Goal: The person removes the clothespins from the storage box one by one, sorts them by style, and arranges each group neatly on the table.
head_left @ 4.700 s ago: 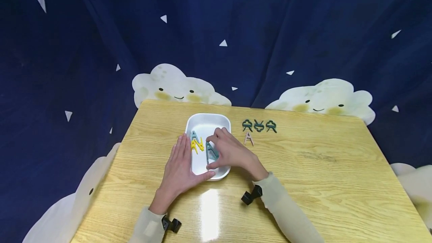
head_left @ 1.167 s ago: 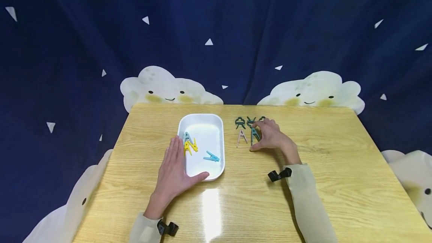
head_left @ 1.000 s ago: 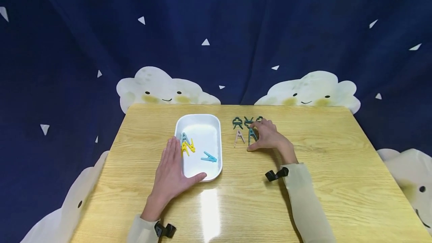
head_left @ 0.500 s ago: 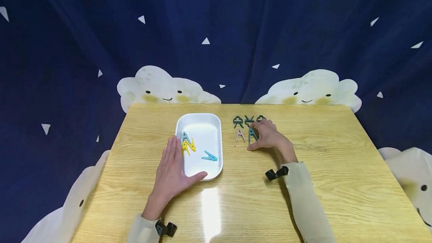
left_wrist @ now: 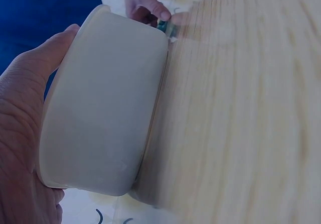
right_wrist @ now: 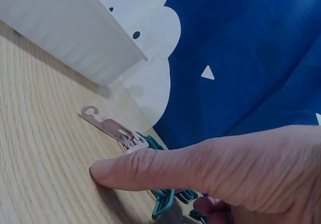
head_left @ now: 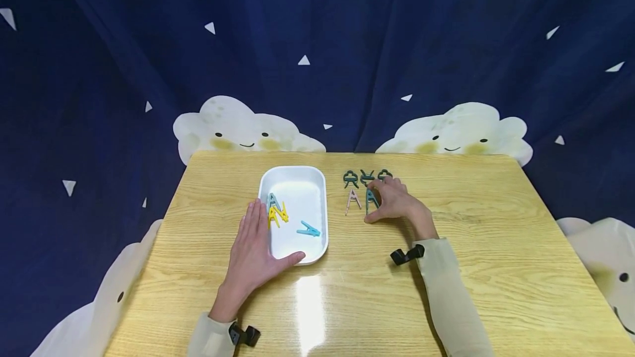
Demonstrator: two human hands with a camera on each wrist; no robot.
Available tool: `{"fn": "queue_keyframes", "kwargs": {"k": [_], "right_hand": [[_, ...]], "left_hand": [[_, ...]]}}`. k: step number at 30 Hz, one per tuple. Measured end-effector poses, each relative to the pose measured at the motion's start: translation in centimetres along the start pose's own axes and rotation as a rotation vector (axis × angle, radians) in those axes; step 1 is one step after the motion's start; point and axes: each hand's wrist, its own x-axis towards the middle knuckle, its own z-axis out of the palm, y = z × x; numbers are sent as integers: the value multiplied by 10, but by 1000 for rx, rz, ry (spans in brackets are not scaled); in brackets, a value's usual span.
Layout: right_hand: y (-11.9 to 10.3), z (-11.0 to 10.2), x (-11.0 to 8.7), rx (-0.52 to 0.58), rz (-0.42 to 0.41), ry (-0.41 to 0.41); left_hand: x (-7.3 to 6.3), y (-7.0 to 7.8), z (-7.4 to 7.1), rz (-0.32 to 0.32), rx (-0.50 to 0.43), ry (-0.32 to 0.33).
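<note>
My left hand (head_left: 250, 252) lies along the left side of the white tray (head_left: 292, 171), fingers straight, thumb stretched across its near rim. Inside the tray are two yellow clothespins (head_left: 278, 214), a grey-blue clothespin (head_left: 273, 201) and a light blue clothespin (head_left: 309, 229). On the table right of the tray, my right hand (head_left: 397, 201) pinches a dark teal clothespin (head_left: 369, 197) lengthwise, fingers at its far end and thumb at its near end. The thumb hides most of it in the right wrist view. A pink clothespin (head_left: 353, 201) lies just left of it.
Three dark green cloud-shaped clips stand in a row behind the pinched clothespin, the left green clip (head_left: 350, 178) nearest the tray. The wooden table (head_left: 496, 258) reaches back to a navy curtain (head_left: 317, 26) with white clouds.
Earlier my right hand held the teal clothespin over the tray; now it is on the table beside the pink one. In the last second both hands stay almost still.
</note>
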Motion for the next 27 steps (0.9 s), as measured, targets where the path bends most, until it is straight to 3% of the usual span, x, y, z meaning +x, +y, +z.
{"fn": "queue_keyframes", "kwargs": {"k": [14, 27], "right_hand": [[1, 0, -1, -5, 25, -15], [-7, -12, -7, 52, -27, 23]], "left_hand": [[0, 0, 0, 3, 5, 3], [0, -1, 0, 8, 12, 11]]}}
